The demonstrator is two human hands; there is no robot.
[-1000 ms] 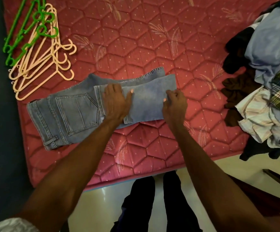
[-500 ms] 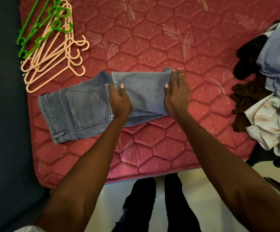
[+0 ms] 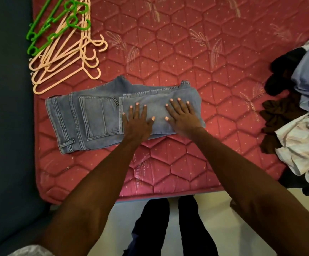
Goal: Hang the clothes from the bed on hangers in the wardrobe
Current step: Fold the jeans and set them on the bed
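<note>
1. While the folded jeans point(image 3: 98, 119) are lying on the bed point(image 3: 186, 58), their long axis is running left-right directly under both hands; the hangers point(image 3: 63, 58) are lying up-left, nearer the left hand point(image 3: 137, 122).
2. Left hand is pressing flat, fingers spread, on the folded-over leg.
3. Right hand point(image 3: 183, 117) is pressing likewise, just beside it.
</note>
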